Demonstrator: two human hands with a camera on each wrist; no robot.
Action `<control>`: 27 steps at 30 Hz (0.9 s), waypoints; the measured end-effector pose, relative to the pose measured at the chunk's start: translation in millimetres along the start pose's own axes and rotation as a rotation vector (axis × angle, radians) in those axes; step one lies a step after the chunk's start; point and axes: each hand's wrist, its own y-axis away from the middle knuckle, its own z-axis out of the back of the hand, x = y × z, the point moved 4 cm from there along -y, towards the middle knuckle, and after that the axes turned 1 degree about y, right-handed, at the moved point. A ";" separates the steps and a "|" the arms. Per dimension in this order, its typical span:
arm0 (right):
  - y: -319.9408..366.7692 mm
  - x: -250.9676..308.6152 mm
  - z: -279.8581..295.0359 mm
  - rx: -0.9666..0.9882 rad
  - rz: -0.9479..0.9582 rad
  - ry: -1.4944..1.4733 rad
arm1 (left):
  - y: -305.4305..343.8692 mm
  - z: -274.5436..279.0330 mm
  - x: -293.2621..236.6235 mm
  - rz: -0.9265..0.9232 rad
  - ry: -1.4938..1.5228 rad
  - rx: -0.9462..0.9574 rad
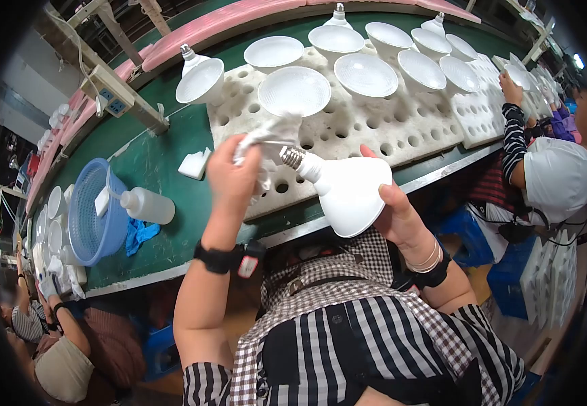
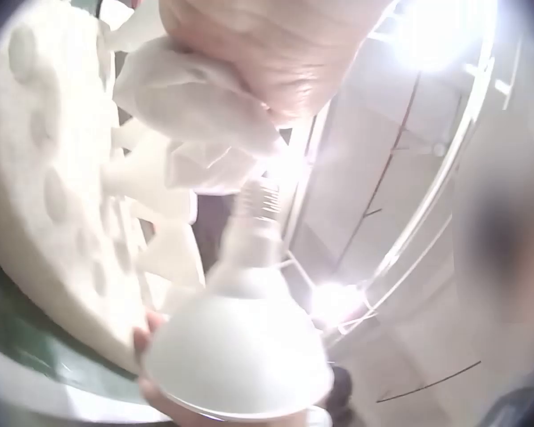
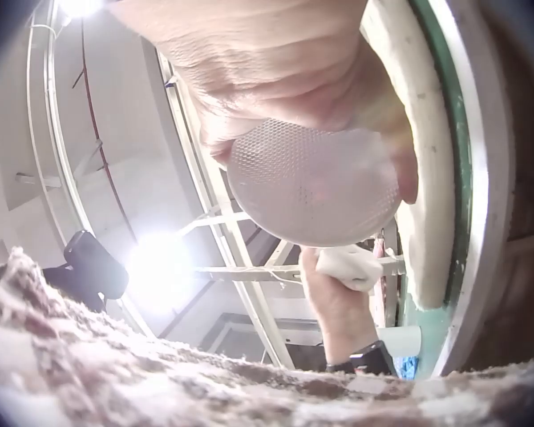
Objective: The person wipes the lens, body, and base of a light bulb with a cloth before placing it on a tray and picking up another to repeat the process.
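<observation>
- White bulb (image 1: 348, 193), cone-shaped with a wide face, is held up in the air above the near edge of the table (image 1: 165, 162), its metal screw base (image 1: 292, 157) pointing left and slightly away.
- The right hand (image 1: 402, 223) grips the bulb round its wide end. The thumb lies along the near side and the fingers are curled behind. The right wrist view shows the fingers wrapped over the rim of the frosted face.
- The left hand (image 1: 232, 176) is closed round a bunched white cloth (image 1: 266, 139), which it presses against the screw base. The fingers are curled tight, with loose folds of cloth hanging out below them.
- Just beyond the hands lies a white foam tray (image 1: 375, 128) full of round holes. Its front edge sits close to the table's near rail, right under the bulb.
- More bulbs (image 1: 293, 90) stand face up in the tray's far rows. The near rows of holes are unfilled.
- Left of the tray is bare green table with a small white block (image 1: 195, 164), then a plastic bottle (image 1: 146, 205) lying beside a blue basket (image 1: 94, 213) at the near edge.
- A second person (image 1: 557, 179) sits close on the right and reaches to the next tray.
</observation>
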 end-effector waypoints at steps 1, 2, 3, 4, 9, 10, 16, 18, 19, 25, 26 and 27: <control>-1.4 -1.6 2.4 -0.024 -0.022 -0.037 | 5.0 8.9 -2.0 0.275 0.318 -0.072; -2.9 -3.9 4.0 -0.045 -0.048 -0.075 | 15.1 7.9 -10.7 0.280 0.315 -0.072; -4.8 -4.3 2.7 -0.042 -0.057 -0.078 | 26.9 1.8 -29.0 0.086 0.345 -0.044; -8.4 -4.2 -2.0 0.018 -0.081 -0.122 | 33.9 -1.1 -47.5 -0.112 0.369 -0.020; -6.0 -10.5 -17.9 0.185 -0.177 -0.330 | 37.8 -17.4 -94.4 -0.710 -0.443 0.107; -4.5 -12.9 -16.2 0.212 -0.211 -0.314 | 34.7 -16.8 -91.3 -0.708 -0.443 0.110; -4.4 -28.5 -4.2 0.070 -0.125 -0.094 | 5.6 -22.6 -32.9 0.073 0.117 0.175; -4.6 -25.7 -0.8 0.084 -0.068 -0.025 | 2.6 -24.5 -31.0 0.300 0.510 0.146; -5.9 -25.5 0.6 0.084 -0.071 -0.021 | 4.4 -28.5 -31.2 0.527 0.904 0.116; -12.5 -16.1 -10.2 0.165 0.006 -0.117 | -13.2 -9.2 -15.1 0.363 0.773 0.095; -11.9 -11.7 -12.8 0.178 0.018 -0.131 | -17.1 1.6 -7.3 0.274 0.420 0.094; -11.8 -8.3 -14.6 0.189 0.031 -0.145 | -21.0 10.2 -0.3 0.180 0.069 0.091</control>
